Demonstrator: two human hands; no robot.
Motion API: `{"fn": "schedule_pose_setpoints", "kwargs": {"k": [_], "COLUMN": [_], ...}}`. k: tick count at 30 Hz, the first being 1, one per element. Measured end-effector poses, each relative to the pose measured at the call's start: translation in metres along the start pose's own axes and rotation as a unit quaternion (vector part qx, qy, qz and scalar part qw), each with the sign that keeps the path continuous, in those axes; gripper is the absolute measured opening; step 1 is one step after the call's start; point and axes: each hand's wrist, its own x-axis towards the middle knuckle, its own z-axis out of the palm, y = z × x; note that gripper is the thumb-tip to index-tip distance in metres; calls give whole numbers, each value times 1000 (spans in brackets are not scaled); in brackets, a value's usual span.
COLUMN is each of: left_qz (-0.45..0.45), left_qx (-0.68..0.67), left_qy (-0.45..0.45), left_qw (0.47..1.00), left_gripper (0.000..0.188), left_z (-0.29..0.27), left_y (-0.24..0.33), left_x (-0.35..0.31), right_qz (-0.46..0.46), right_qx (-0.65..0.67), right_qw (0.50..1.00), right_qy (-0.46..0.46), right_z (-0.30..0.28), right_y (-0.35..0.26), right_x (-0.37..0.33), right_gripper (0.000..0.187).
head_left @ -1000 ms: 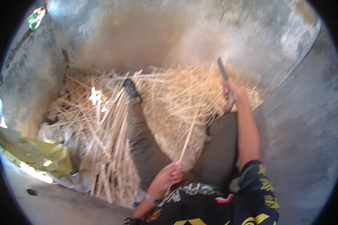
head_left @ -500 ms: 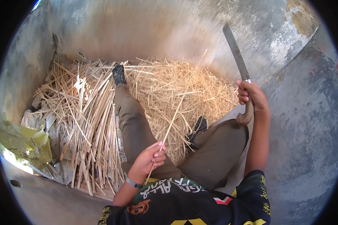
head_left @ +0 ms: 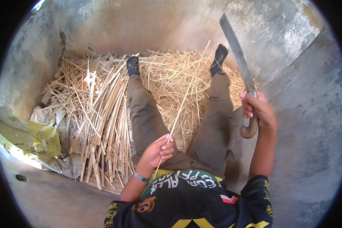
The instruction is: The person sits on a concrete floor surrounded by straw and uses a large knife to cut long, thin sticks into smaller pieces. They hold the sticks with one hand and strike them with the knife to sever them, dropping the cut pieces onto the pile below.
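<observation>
My left hand (head_left: pixel 160 151) is closed around a long, thin, pale bamboo strip (head_left: pixel 185 99) near its lower end. The strip slants up and to the right between my legs, its far tip over the shavings. In my right hand (head_left: pixel 259 108), raised at the right, is a machete (head_left: pixel 237 51) gripped by its curved wooden handle (head_left: pixel 249 130). Its long dark blade points up and slightly left, apart from the strip. To the left of my legs lies a heap of split bamboo strips (head_left: pixel 102 125).
Curly pale shavings (head_left: pixel 171 79) spread under and between my outstretched legs (head_left: pixel 148 106). Worn grey walls (head_left: pixel 148 26) rise ahead and at the right. A crumpled yellow sheet (head_left: pixel 30 136) lies at the left, by a ledge with a small hole (head_left: pixel 22 178).
My right leg has stretched out from its bent position, its foot now at the far side of the shavings. Both hands keep their hold; the machete has shifted slightly.
</observation>
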Motion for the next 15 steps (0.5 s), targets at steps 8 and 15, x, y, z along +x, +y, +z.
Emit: {"fn": "schedule_pose_setpoints", "kwargs": {"k": [8, 15], "left_qz": [14, 66], "left_qx": [-19, 0], "left_qy": [51, 88], "left_qw": [998, 994], "left_gripper": [23, 21], "left_z": [-6, -9], "left_y": [2, 2], "left_x": [-11, -13], "right_qz": [62, 96], "right_qx": [48, 139], "right_qw": [997, 985], "right_qy": [-23, -19], "right_z": [18, 55], "right_y": [87, 154], "right_x": [-4, -9], "right_gripper": [32, 28]}}
